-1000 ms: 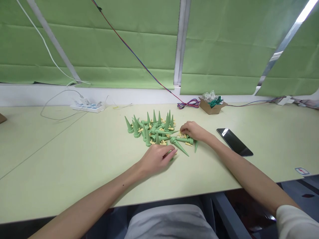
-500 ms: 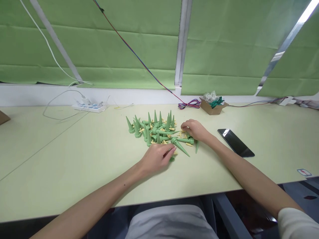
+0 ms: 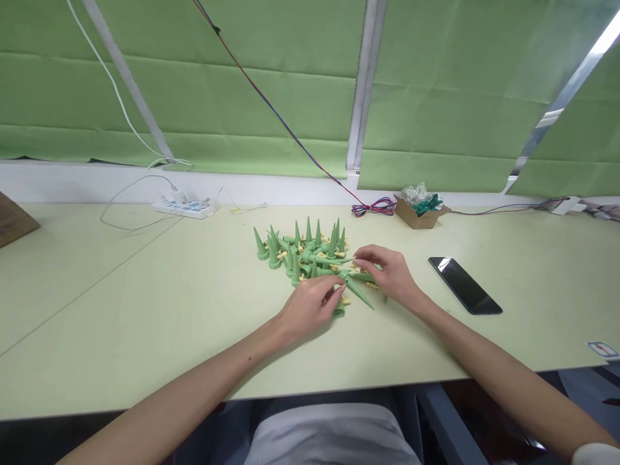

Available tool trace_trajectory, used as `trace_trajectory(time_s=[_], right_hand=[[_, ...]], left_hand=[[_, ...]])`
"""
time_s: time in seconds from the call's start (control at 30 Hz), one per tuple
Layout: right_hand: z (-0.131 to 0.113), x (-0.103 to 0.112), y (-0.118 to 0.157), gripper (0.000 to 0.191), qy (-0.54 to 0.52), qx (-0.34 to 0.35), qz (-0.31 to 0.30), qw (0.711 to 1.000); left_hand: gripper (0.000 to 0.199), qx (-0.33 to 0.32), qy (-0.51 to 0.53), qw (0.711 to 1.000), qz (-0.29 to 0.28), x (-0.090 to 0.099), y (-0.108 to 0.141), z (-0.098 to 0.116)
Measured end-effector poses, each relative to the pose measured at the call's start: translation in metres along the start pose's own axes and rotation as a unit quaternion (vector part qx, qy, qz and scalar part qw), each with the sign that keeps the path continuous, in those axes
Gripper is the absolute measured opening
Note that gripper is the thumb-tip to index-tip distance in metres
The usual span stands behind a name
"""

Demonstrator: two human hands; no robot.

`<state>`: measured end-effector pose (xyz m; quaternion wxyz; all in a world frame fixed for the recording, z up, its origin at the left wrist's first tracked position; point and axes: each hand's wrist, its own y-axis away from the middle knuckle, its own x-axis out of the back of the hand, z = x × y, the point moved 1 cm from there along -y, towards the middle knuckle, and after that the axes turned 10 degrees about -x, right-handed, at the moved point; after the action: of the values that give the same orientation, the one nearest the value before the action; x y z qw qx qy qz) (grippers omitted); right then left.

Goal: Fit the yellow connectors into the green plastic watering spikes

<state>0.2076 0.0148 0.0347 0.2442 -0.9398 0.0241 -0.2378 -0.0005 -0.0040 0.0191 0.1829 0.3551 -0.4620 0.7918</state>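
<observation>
Several green plastic cones (image 3: 261,245) and small yellow pieces (image 3: 346,301) make a pile on the pale table, some cones upright, some lying down. My left hand (image 3: 310,303) is at the near side of the pile, thumb and fingers pinched on something I cannot make out. A green cone (image 3: 359,292) lies just right of its fingertips, and a green round base (image 3: 338,311) shows under them. On the pile's right side, my right hand (image 3: 387,271) has its fingertips together near a yellow piece; what they hold is too small to tell.
A black phone (image 3: 465,285) lies to the right on the table (image 3: 145,336). Behind the pile are a coiled cable (image 3: 372,206) and a small cardboard box (image 3: 420,216) with plastic and green material. A power strip (image 3: 186,206) stands back left, a brown box (image 3: 14,221) at far left.
The view has shifted slightly, so the scene sits further right. My right hand has moved slightly nearer me and turned, its fingertips closer together. My left hand stays at the pile's near side.
</observation>
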Motion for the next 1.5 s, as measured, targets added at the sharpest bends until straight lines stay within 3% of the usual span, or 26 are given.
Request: trace_trajectory(time_s=[0.27, 0.53, 0.73, 0.83, 1.0, 1.1, 1.5], right_hand=[[-0.005, -0.022, 0.016, 0.011, -0.026, 0.03, -0.035, 0.999], [-0.011, -0.019, 0.018, 0.011, -0.027, 0.034, -0.029, 0.999], [-0.013, -0.017, 0.018, 0.015, -0.003, 0.059, -0.072, 0.996], [-0.012, -0.017, 0.017, 0.016, 0.01, 0.069, -0.061, 0.996], [-0.006, -0.014, 0.013, 0.017, 0.025, 0.038, -0.011, 0.999], [-0.002, -0.011, 0.01, 0.018, 0.023, 0.021, 0.0, 1.0], [-0.002, -0.009, 0.009, 0.019, 0.034, 0.008, 0.01, 0.999]], left_hand=[[0.012, 0.051, 0.029, 0.998, 0.009, 0.001, -0.001, -0.003], [0.022, -0.027, 0.004, 0.999, 0.036, 0.001, -0.003, -0.005], [0.023, -0.018, -0.002, 0.997, 0.07, 0.001, -0.004, -0.007], [0.026, 0.022, 0.006, 0.999, 0.033, 0.002, -0.005, -0.005], [0.03, 0.103, 0.024, 0.99, -0.093, 0.001, -0.004, 0.0], [0.034, 0.129, 0.025, 0.981, -0.141, 0.001, -0.002, 0.001], [0.04, 0.13, 0.059, 0.971, -0.191, 0.002, -0.005, 0.005]])
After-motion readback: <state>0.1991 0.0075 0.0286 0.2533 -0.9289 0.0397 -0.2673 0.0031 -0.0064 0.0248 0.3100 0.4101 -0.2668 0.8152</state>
